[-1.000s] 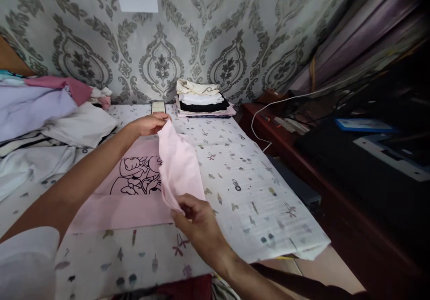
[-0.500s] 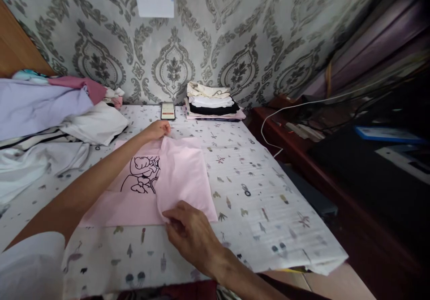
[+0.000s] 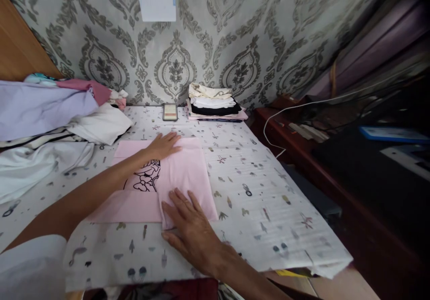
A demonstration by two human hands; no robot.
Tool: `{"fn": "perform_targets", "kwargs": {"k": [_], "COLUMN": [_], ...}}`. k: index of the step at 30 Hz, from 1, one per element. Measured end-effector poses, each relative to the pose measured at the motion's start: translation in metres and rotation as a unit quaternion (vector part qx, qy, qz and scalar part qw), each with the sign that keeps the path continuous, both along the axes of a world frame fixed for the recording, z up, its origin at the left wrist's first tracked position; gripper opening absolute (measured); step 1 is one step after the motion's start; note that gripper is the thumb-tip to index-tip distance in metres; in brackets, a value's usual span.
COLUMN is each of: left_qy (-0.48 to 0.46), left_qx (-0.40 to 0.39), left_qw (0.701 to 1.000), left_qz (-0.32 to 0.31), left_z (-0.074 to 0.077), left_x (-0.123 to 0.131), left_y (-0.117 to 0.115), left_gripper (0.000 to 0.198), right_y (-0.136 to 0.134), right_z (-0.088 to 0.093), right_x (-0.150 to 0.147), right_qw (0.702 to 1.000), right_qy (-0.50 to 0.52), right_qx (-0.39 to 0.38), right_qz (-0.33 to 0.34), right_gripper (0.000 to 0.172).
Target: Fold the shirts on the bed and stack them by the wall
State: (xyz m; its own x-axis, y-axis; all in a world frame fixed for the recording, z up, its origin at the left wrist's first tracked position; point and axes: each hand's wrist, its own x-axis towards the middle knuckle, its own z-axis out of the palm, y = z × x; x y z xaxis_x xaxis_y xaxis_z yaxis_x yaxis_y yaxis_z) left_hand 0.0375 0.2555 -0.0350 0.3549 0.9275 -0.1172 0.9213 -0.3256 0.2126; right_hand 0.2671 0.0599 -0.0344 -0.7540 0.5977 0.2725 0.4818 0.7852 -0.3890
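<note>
The pink garment (image 3: pixel 169 174) lay on the patterned sheet (image 3: pixel 262 215) at eight o'clock from mid-view, left hand (image 3: pixel 164 146) flat at its one o'clock, right hand (image 3: pixel 192 228) at its five, both with fingers apart.

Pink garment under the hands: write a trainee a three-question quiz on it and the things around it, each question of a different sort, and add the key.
1. True or false: the left hand and the right hand both touch the pink garment.
2. What lies on the patterned sheet between the loose clothes and the folded stack?
3. Fill in the colour: in that stack, the layer directly beneath the white layer is ____.

Key:
1. True.
2. A phone.
3. Black.
</note>
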Motion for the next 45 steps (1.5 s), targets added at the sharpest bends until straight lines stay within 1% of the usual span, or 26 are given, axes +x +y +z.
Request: {"fn": "perform_targets", "kwargs": {"k": [2, 3, 5, 6, 7, 8, 10, 13, 17, 20, 21, 23, 26, 30, 31, 32, 34, 36, 38, 40, 43, 45], "left_qy": [-0.007, -0.017, -0.049, -0.065, -0.077, -0.086, -0.089, -0.079, -0.071, -0.068, -0.069, -0.072, -0.072, -0.052, -0.049, -0.048, -0.055, -0.063, -0.038, 0.019, 0.073, 0.072], "left_qx": [0.04, 0.064, 0.093, 0.09, 0.079, 0.063, 0.029, -0.008, -0.044, -0.061, -0.063, -0.061, -0.043, -0.017, -0.009, 0.0, 0.014, 0.008, -0.012, -0.028, -0.028, -0.027], "left_qw": [0.999, 0.998, 0.994, 0.993, 0.993, 0.993, 0.994, 0.996, 0.996, 0.996, 0.996, 0.995, 0.996, 0.999, 0.999, 0.999, 0.998, 0.993, 0.984, 0.974, 0.969, 0.969], "left_qz": [0.021, 0.021, -0.005, -0.026, -0.045, -0.057, -0.063, -0.046, -0.024, -0.017, -0.017, -0.017, -0.009, 0.0, -0.005, -0.012, -0.037, -0.098, -0.174, -0.224, -0.233, -0.234], "left_z": [0.006, 0.01, 0.016, 0.019, 0.021, 0.023, 0.024, 0.024, 0.029, 0.037, 0.039, 0.041, 0.037, 0.032, 0.033, 0.034, 0.038, 0.042, 0.046, 0.049, 0.055, 0.06], "left_x": [-0.005, -0.005, 0.0, 0.005, 0.011, 0.017, 0.028, 0.031, 0.015, -0.001, -0.005, -0.01, -0.013, -0.011, -0.007, -0.002, 0.013, 0.033, 0.052, 0.065, 0.074, 0.075], "left_y": [0.009, 0.013, 0.018, 0.02, 0.024, 0.027, 0.036, 0.05, 0.059, 0.059, 0.059, 0.059, 0.059, 0.056, 0.055, 0.054, 0.052, 0.051, 0.052, 0.054, 0.058, 0.061], "left_gripper": [0.062, 0.059, 0.05, 0.045, 0.041, 0.036, 0.03, 0.026, 0.025, 0.016, 0.013, 0.009, 0.009, 0.012, 0.016, 0.022, 0.035, 0.047, 0.055, 0.051, 0.036, 0.031], "right_y": [-0.001, 0.0, 0.003, 0.005, 0.006, 0.007, 0.005, 0.0, -0.004, 0.0, 0.001, 0.004, 0.005, 0.002, 0.002, 0.003, 0.007, 0.012, 0.017, 0.019, 0.021, 0.022], "right_z": [0.007, 0.008, 0.007, 0.006, 0.003, 0.001, -0.003, -0.003, 0.004, 0.005, 0.004, 0.003, 0.005, 0.014, 0.015, 0.015, 0.011, 0.003, -0.005, -0.01, -0.006, 0.001], "right_x": [0.012, 0.02, 0.036, 0.044, 0.051, 0.057, 0.063, 0.059, 0.038, 0.019, 0.014, 0.006, 0.001, 0.01, 0.015, 0.021, 0.033, 0.043, 0.048, 0.049, 0.045, 0.042], "right_qw": [0.998, 0.995, 0.979, 0.969, 0.962, 0.958, 0.962, 0.976, 0.993, 0.995, 0.995, 0.995, 0.997, 0.993, 0.99, 0.987, 0.978, 0.96, 0.946, 0.939, 0.938, 0.935], "right_qy": [0.039, 0.064, 0.106, 0.115, 0.117, 0.115, 0.108, 0.099, 0.062, 0.049, 0.047, 0.047, 0.063, 0.117, 0.135, 0.148, 0.152, 0.118, 0.065, 0.022, -0.003, 0.015], "right_qx": [0.0, 0.002, -0.002, -0.012, -0.023, -0.03, -0.026, 0.019, 0.056, 0.081, 0.086, 0.082, 0.042, -0.013, -0.022, -0.027, -0.007, 0.026, 0.042, 0.036, -0.008, -0.07], "right_qz": [-0.04, -0.079, -0.175, -0.217, -0.247, -0.261, -0.249, -0.191, -0.078, -0.016, -0.009, -0.012, -0.026, -0.008, -0.02, -0.049, -0.145, -0.251, -0.316, -0.342, -0.346, -0.348], "right_gripper": [0.043, 0.042, 0.039, 0.037, 0.035, 0.032, 0.028, 0.028, 0.029, 0.017, 0.014, 0.019, 0.025, 0.016, 0.018, 0.021, 0.026, 0.03, 0.03, 0.025, 0.02, 0.019]}}
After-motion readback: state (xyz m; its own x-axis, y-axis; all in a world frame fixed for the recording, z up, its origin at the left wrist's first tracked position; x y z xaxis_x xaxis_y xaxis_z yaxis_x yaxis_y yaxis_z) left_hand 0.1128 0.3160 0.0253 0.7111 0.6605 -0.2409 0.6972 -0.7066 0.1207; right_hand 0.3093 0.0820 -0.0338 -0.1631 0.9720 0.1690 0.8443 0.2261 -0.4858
